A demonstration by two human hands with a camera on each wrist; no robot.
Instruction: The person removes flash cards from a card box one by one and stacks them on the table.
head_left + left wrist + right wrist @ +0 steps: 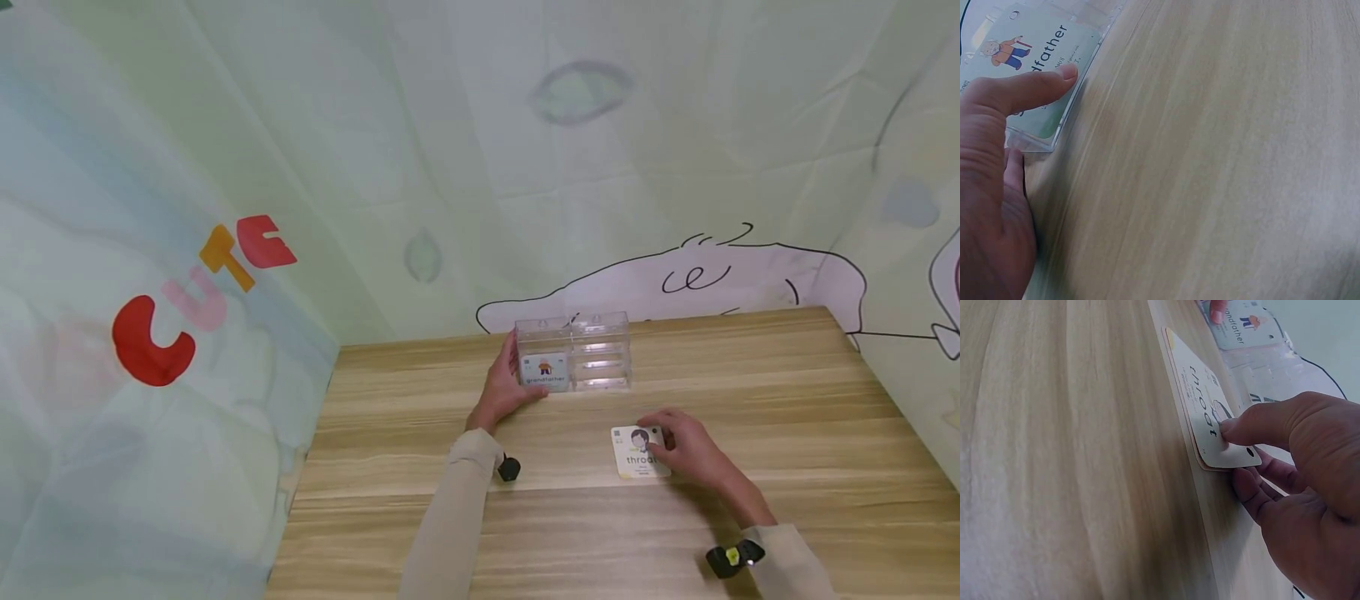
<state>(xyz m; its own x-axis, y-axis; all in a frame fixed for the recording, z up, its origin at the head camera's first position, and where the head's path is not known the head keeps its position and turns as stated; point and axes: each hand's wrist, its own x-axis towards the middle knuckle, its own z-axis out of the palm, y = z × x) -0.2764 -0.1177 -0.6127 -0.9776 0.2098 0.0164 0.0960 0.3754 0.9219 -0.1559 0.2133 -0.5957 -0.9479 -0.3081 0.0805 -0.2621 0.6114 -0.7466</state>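
Note:
A clear plastic card box (602, 367) with two columns of compartments stands at the back of the table. In its left column is a card reading "grandfather" (545, 371), with a figure holding a cane. My left hand (504, 390) grips the box from the left; its thumb (1041, 87) lies across the front of that card and its fingers go round the side. Nearer me, my right hand (690, 447) pinches a small stack of rounded cards, the top one reading "throat" (633, 462). The thumb presses the face of the top card (1194, 394), and the fingers are at the edge and underneath.
The wood-grain table (570, 533) ends at the back against a printed cloth backdrop (450, 167). Colourful letters (153, 342) spell "CUTE" on the left side. Each wrist wears a small black camera (509, 467).

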